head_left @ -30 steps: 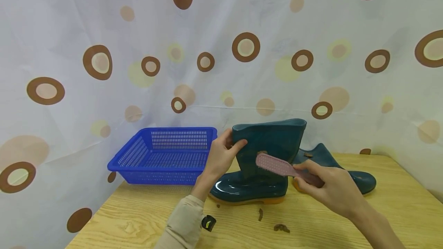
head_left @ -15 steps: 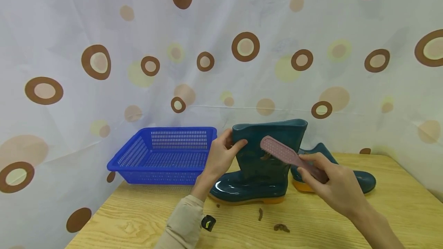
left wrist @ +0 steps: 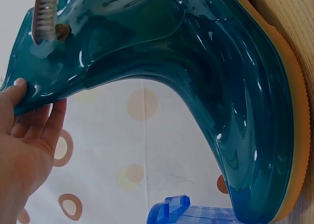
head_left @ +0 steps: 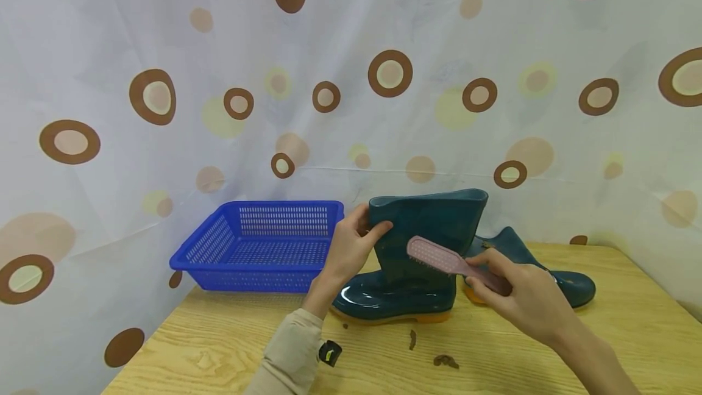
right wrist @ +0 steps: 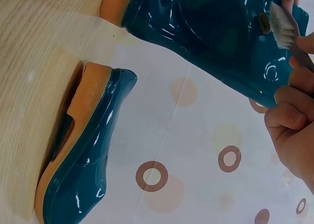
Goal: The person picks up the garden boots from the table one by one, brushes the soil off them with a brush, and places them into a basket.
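Observation:
A dark green rubber boot (head_left: 428,218) with an orange sole stands upright on the wooden table, toe to the left. My left hand (head_left: 348,249) grips the top of its shaft, thumb on the outside and fingers behind. In my right hand (head_left: 526,297) is the handle of a pink scrubbing brush (head_left: 439,257), its head over the middle of the shaft. The left wrist view shows pale bristles turned to the boot, beside a brown clump of dirt (left wrist: 63,32) stuck on the shaft. The matching boot (head_left: 574,288) sits behind my right hand, partly hidden.
A blue plastic basket (head_left: 247,269) with slotted walls stands at the back left. Crumbs of brown dirt (head_left: 446,361) lie on the table (head_left: 219,346) in front of the boot. Behind everything hangs a white curtain (head_left: 340,35) with brown circles.
The brush in my right hand went up the shaft half a second ago and has come back down and slightly left. My left hand and the boot have stayed in place.

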The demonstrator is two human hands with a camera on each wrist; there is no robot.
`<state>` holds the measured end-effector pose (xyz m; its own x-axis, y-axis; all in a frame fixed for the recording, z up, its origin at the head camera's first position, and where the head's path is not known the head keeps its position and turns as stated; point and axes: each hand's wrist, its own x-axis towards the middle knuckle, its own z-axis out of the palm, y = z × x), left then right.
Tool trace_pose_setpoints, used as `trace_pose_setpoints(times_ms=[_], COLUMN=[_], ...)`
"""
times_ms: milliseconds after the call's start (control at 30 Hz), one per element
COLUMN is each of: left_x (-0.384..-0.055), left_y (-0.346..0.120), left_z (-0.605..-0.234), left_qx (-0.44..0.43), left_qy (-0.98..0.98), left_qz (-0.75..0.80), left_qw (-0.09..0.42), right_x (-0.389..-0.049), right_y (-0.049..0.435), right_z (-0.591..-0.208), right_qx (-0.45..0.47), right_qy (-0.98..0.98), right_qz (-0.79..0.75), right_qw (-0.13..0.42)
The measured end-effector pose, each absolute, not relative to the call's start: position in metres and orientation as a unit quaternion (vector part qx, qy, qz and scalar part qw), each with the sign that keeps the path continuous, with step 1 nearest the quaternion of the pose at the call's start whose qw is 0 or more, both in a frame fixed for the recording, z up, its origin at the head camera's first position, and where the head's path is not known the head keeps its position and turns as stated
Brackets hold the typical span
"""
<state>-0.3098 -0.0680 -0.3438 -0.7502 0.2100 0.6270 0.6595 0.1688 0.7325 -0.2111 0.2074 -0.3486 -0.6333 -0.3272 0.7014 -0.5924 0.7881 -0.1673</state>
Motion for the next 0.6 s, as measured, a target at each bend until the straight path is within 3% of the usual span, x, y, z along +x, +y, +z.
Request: trace_pose_setpoints(times_ms=[167,400,600], left_x=[-0.3095,-0.3080,-0.3065], left_y=[-0.0680,-0.0679,-0.0673], left_z=[-0.3440,-0.3438,-0.3411], left_qx=[-0.292,-0.291,-0.283], left_qy=[-0.735,-0.739,-0.738], left_qz=[-0.579,-0.576,-0.583], left_qw=[0.195,0.196,0.187], right_x=[-0.2091,-0.2107,-0.2128], right_y=[0.2073,0.2076,0.2085], right_z=[-0.3491,-0.3477,-0.3481], right_qx=[0.282,0.291,0.276], right_qy=[-0.883,-0.838,-0.831], right_qz=[0.196,0.229,0.229], right_qw=[0.319,0.400,0.424])
